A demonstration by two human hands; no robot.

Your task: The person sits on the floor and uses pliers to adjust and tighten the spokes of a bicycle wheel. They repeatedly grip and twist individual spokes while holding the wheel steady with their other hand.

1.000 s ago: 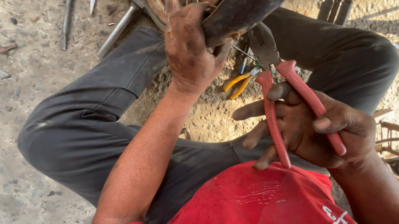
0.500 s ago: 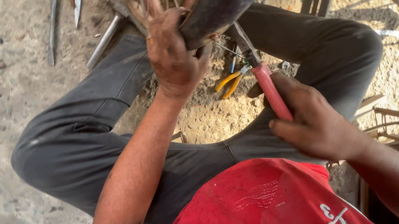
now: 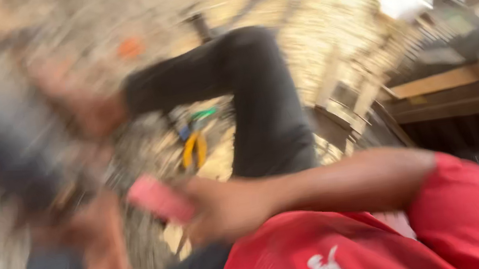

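Though motion blurs everything, right hand [image 3: 225,209] grips red-handled pliers [image 3: 159,198].

Heavily blurred view. The right hand [image 3: 225,209] grips a tool handle [image 3: 159,198] with a smooth, matt pink-red coating, likely rubber or plastic. Yellow-handled pliers [image 3: 194,149] look glossy plastic. The trousers [image 3: 263,99] are matt dark cloth, the shirt [image 3: 345,251] soft red fabric. Rough, gritty ground [image 3: 325,33]; dull wooden planks [image 3: 459,79].
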